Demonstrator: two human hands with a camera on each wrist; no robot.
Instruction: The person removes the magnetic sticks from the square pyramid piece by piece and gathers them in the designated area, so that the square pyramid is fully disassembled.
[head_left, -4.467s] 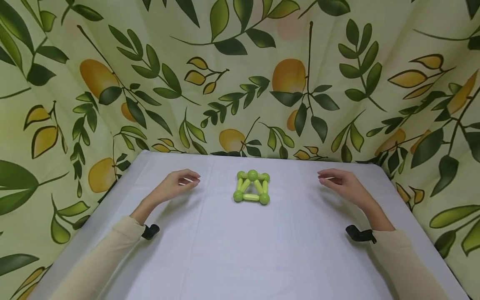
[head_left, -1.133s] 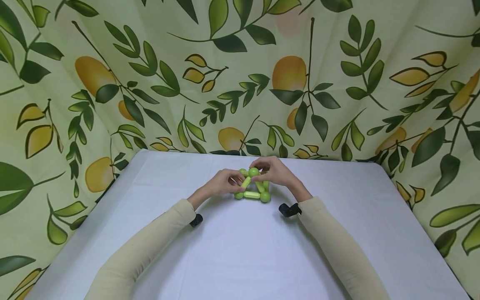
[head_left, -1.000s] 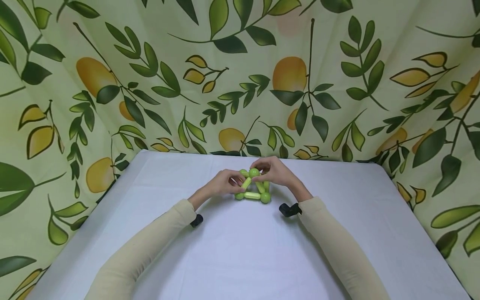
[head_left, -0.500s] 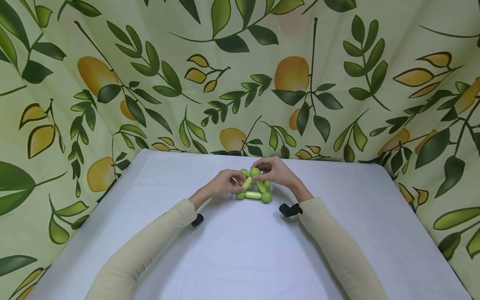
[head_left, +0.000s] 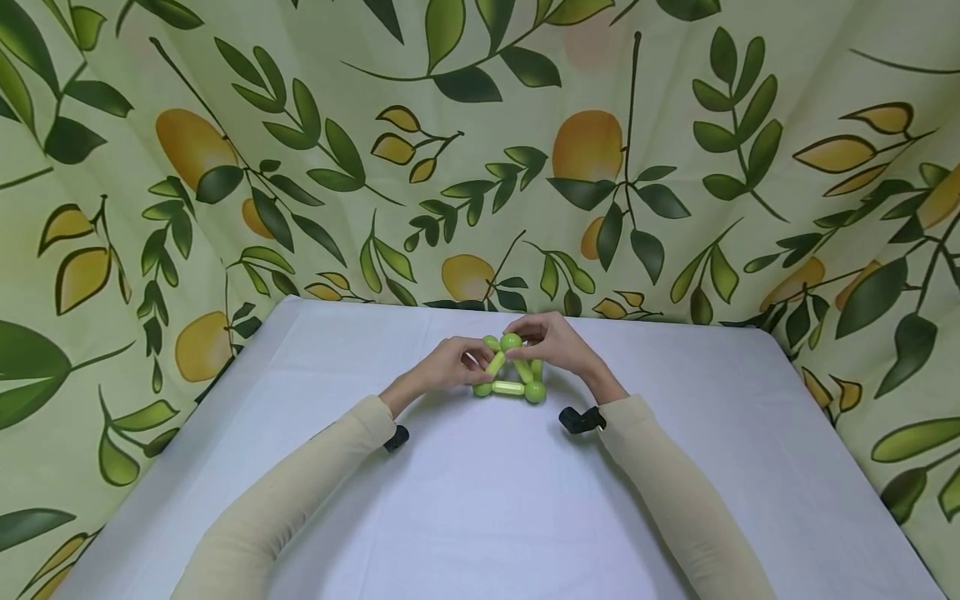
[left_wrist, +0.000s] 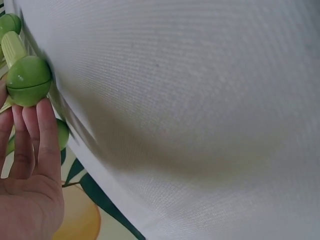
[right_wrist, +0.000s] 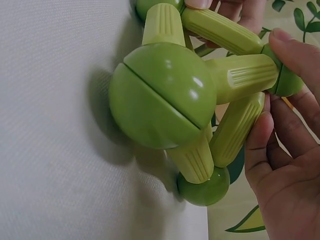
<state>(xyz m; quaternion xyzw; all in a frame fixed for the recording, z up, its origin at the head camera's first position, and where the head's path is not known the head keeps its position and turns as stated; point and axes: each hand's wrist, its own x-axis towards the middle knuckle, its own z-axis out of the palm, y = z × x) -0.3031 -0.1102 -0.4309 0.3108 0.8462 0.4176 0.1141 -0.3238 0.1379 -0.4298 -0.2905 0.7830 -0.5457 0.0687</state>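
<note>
Right up near the far edge of the white-covered worktop (head_left: 465, 500) sits the green ball-and-rod frame (head_left: 508, 388), standing with its top ball (head_left: 511, 341) raised over the base, and a pair of bare hands has hold of it! The right grip (head_left: 557, 343) is narrowed around that top ball, thumb on the near side and fingers behind, while the left grip (head_left: 450, 364) closes on the frame's left side by the front-left ball (left_wrist: 29, 80), though its exact contact is hard to tell. Behind everything hangs a leafy, fruit-printed cloth (head_left: 517, 204).
</note>
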